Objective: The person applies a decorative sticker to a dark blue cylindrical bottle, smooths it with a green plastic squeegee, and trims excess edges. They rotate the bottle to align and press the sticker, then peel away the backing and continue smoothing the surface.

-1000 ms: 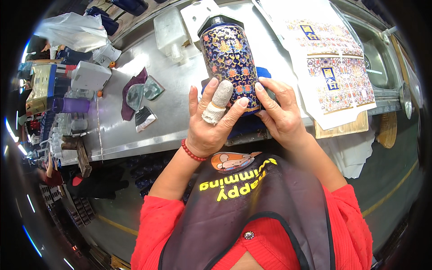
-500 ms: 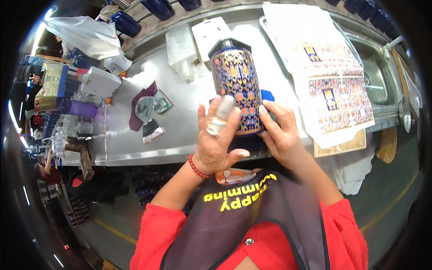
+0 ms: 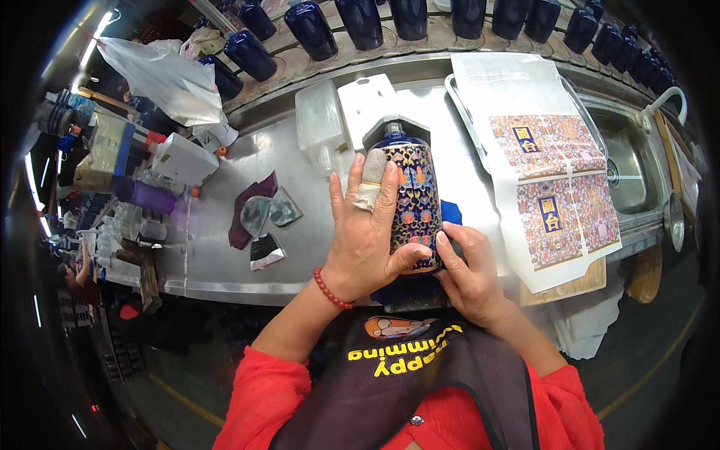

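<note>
A dark blue bottle [image 3: 418, 196] with a colourful floral pattern lies on its side on the metal worktop, its neck pointing away from me against a grey angled rest [image 3: 405, 124]. My left hand [image 3: 352, 244] lies along the bottle's left side, fingers stretched out and thumb across the lower part. A pale wrap covers one of its fingers. At the bottle's lower right edge, my right hand [image 3: 474, 279] has curled fingers and thumb against the side, gripping it. Something bright blue [image 3: 451, 212] shows beside the bottle, partly hidden.
Printed floral sheets [image 3: 551, 187] lie on the right beside a metal sink [image 3: 634, 142]. Left of the bottle are cloth and scraper-like pieces [image 3: 259, 204] and a clear plastic container [image 3: 318, 120]. Several dark blue bottles [image 3: 360, 22] stand along a far conveyor.
My left hand has swung from hovering over the bottle's lower part to lying flat along its left side. My right hand stays at the lower right edge. The view has tilted, showing more bottles behind.
</note>
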{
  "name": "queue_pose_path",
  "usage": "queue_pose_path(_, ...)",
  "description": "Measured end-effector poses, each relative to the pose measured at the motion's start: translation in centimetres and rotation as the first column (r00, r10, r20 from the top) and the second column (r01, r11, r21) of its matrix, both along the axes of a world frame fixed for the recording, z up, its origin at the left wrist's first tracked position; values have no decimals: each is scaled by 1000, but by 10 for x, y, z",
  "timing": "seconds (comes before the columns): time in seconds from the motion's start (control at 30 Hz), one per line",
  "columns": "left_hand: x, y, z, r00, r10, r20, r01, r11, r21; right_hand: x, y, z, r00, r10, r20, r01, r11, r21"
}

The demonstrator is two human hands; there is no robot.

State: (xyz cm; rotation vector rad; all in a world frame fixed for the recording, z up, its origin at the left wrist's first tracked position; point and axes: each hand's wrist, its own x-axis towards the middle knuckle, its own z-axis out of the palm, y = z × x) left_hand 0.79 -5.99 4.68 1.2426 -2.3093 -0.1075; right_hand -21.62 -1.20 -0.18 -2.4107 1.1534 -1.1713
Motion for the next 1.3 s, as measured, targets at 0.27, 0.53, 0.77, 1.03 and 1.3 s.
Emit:
queue_pose_path(0.27,-9,-15,6,999,-43,-7,43,999,9,1,-2,-1,1000,11,21,-11,1000,-4)
queue_pose_path(0.53,-8,-18,5,999,42,24,-41,998,-53,0,-2,0,999,25,34,-25,1000,-3)
queue_pose_path(0.77,-14,-20,11,993,72,92,-63,994,-92,0,-2,-2,999,25,43,-25,1000,-6)
queue_pose_path(1.03,-14,-19,20,991,80,104,-74,995,-64,0,-2,-2,999,17,46,-16,1000,-6)
queue_pose_path(1.3,-22,-24,38,953,61,298,-39,996,-79,1,-2,-5,998,25,52,-24,1000,-5)
